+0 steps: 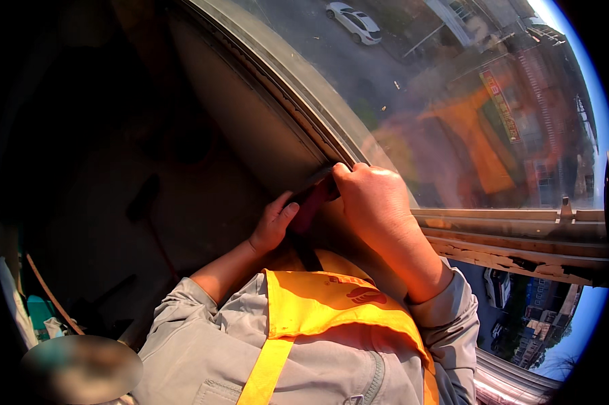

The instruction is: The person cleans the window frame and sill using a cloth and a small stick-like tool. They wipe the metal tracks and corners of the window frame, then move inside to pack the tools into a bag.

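Both hands are on a dark red-handled tool (312, 202), pressed into the window frame (287, 101) corner. Right hand (375, 199) wraps it tight; left hand (274, 223) pinches the handle lower down. Looks stiff and light, so gripping the handle probably works best.

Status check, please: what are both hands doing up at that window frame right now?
Left hand and right hand both closed on a dark reddish tool. Tool pressed at the window frame corner, beside the glass pane. Tool tip hidden; nothing blocking.
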{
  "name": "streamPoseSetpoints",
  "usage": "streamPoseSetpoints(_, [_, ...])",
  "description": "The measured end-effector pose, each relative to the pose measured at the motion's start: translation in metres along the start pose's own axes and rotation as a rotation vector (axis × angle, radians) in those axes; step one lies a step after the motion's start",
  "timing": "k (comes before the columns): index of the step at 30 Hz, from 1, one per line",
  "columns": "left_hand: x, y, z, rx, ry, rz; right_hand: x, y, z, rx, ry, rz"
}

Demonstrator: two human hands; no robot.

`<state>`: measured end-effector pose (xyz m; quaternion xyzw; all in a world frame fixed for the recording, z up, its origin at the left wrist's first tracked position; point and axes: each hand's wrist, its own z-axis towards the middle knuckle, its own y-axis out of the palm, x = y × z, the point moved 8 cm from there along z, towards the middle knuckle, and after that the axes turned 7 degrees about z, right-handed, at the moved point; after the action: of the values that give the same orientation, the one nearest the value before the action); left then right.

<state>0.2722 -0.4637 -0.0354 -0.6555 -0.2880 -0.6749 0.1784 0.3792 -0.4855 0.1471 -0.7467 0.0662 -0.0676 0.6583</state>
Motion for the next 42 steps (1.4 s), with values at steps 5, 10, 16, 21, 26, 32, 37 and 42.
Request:
streamPoseSetpoints(5, [-0.004,-0.005,-0.01,-0.008,-0.011,-0.04,0.001,-0.005,-0.009,0.029,-0.001,0.069])
streamPoseSetpoints(10, [0.013,0.002,-0.025,-0.101,0.19,0.348,-0.008,0.015,-0.031,-0.001,-0.078,0.069])
streamPoseSetpoints(16, [0.054,0.017,-0.024,0.12,0.491,0.562,0.002,0.004,-0.037,0.099,-0.038,0.054])
streamPoseSetpoints(21, [0.072,0.04,-0.016,0.098,0.553,0.658,0.006,0.003,-0.028,0.097,0.012,0.113])
streamPoseSetpoints(26, [0.061,0.029,-0.013,0.16,0.48,0.618,0.003,0.003,-0.015,0.092,-0.009,0.113])
streamPoseSetpoints(32, [0.043,0.023,-0.009,0.138,0.359,0.476,-0.006,0.004,0.016,-0.178,0.005,-0.029])
streamPoseSetpoints(37, [0.035,0.011,-0.02,0.077,0.175,0.428,-0.012,0.006,0.026,-0.294,-0.02,-0.103])
streamPoseSetpoints(42, [0.032,0.018,-0.025,0.018,0.21,0.486,-0.011,0.005,0.003,-0.087,-0.134,-0.125])
